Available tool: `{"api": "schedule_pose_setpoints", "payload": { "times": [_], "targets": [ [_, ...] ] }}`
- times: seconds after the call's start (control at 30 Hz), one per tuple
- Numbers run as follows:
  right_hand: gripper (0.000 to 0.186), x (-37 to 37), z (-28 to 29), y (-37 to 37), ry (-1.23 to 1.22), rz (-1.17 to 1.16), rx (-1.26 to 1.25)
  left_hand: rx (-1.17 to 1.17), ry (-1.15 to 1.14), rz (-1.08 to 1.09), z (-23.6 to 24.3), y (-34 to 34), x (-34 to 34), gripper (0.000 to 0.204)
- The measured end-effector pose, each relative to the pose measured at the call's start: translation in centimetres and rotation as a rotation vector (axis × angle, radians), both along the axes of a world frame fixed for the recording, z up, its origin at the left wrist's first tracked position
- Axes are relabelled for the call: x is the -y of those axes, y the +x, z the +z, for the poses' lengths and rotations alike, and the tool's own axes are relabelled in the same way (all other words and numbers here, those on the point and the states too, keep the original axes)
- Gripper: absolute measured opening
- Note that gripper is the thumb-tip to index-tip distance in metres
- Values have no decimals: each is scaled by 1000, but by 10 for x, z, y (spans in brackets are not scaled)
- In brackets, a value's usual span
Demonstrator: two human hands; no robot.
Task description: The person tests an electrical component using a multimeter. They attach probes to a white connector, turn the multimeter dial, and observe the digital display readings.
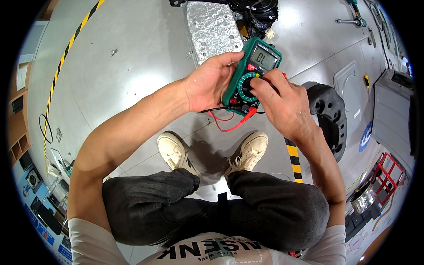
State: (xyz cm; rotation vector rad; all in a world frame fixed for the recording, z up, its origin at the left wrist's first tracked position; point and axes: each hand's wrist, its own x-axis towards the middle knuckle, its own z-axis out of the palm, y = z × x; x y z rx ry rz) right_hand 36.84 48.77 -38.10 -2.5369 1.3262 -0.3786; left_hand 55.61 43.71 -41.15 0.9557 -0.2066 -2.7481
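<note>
The left hand holds a green and black plastic meter with a small grey screen, its thumb on the top left edge and its other fingers mostly hidden behind it. The right hand comes from the other side, with its thumb and bent fingers pinched at the round green-rimmed dial on the front. So the meter sits between the two hands, tilted, held up over the floor. A red plug and a black plug go into its bottom end, and a thin red wire hangs down in a loop. Just past the meter is a flat, bumpy silver metal cover, next to a black machine part. A black lump with round holes is near the right arm. Two cream shoes stand on the shiny grey tile floor. Black and yellow striped tape runs along the left, and brown wooden shelves are at the far left.
</note>
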Motion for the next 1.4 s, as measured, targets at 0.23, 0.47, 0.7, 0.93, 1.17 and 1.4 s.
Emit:
{"api": "schedule_pose_setpoints", "payload": {
  "times": [0.23,0.47,0.7,0.93,1.17,1.4],
  "targets": [
    [26,0,10,0,-78,180,-23,8,28,-36,-3,-1,-4,50],
    [25,-2,6,-1,-129,346,-108,45,31,-53,-9,1,-11,44],
    [21,-5,4,1,-98,214,-20,74,20,-49,-7,7,-11,53],
    [15,3,-17,-49,333,-525,208,120,-153,184,-10,76,4,68],
    [39,73,-86,-82,377,-527,2,604,-126,335,-49,156,-9,60],
    [58,111,-106,-50,307,-606,-57,622,-33,311,-108,183,-36,57]
  ]
}}
